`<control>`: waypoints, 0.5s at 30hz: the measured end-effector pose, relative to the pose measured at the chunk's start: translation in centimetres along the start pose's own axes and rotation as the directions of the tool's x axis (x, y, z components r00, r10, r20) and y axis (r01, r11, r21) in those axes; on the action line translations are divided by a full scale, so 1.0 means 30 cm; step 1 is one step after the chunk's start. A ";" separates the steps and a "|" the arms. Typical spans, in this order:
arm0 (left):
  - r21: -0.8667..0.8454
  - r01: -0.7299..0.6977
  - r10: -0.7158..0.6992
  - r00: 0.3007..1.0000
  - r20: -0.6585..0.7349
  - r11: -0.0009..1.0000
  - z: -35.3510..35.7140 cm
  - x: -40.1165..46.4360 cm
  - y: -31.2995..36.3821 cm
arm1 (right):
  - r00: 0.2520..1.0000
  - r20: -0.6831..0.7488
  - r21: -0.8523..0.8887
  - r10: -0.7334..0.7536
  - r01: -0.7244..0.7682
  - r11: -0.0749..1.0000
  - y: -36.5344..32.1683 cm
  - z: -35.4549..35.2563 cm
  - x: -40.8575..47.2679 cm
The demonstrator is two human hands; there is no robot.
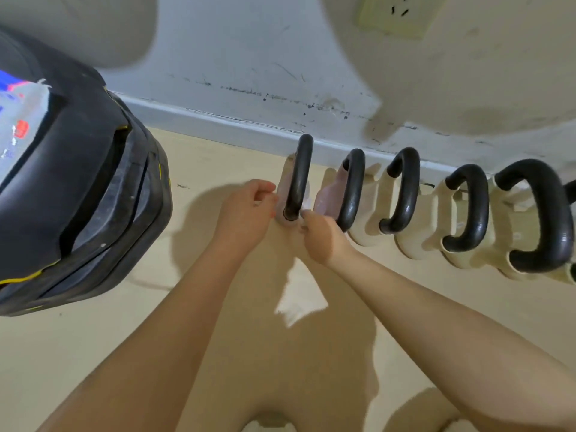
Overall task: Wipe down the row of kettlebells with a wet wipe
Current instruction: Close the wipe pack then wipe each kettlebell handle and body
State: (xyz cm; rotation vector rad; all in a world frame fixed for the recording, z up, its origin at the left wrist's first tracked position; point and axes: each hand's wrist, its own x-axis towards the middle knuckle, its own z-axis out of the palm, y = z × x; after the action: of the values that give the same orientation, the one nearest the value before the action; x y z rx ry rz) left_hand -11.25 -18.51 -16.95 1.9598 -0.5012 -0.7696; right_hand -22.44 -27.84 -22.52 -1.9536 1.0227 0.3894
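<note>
Several kettlebells with black handles stand in a row along the wall, from the leftmost kettlebell to the far right one. The two at the left have pale pink bodies; the others are beige. My left hand rests against the left side of the leftmost kettlebell, fingers curled. My right hand presses a small white wet wipe against the base of that kettlebell's handle. Most of the wipe is hidden by my fingers.
A large black piece of gym equipment stands at the left, with a blue and white packet on top. A scuffed wall and baseboard run behind the row. Beige floor lies in front.
</note>
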 end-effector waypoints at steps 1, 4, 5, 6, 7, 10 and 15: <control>-0.022 -0.016 0.016 1.000 0.003 1.000 0.013 -0.009 0.017 | 0.997 0.023 0.171 -0.077 0.072 0.983 -0.042 -0.059 -0.038; -0.075 -0.026 0.031 0.997 0.065 0.997 0.086 -0.020 0.078 | 0.969 -0.146 0.521 -0.199 0.247 0.817 -0.022 -0.255 -0.136; -0.083 -0.024 0.032 0.995 0.099 0.996 0.120 -0.013 0.096 | 0.934 -0.282 0.372 -0.220 0.317 0.872 -0.019 -0.311 -0.179; -0.082 -0.016 0.026 0.992 0.124 0.997 0.156 -0.003 0.109 | 0.878 -0.411 0.200 -0.246 0.350 0.915 -0.006 -0.364 -0.199; -0.070 0.007 0.004 0.989 0.151 0.998 0.191 0.009 0.118 | 0.850 -0.454 0.058 -0.268 0.328 0.943 0.010 -0.412 -0.207; 0.186 0.007 -0.052 0.971 0.235 0.983 0.282 0.030 0.121 | 0.815 -0.468 -0.248 -0.342 0.250 0.936 0.065 -0.476 -0.141; 0.395 -0.187 0.077 0.957 0.278 0.899 0.355 0.001 0.101 | 0.824 0.087 -0.745 -0.560 0.428 0.513 0.164 -0.438 -0.021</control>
State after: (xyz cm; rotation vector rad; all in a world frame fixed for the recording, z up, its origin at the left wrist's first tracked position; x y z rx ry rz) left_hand -18.72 -26.58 -18.16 2.1962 -1.0196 -0.8867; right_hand -28.15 -39.58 -17.37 -2.9619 0.3145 0.3367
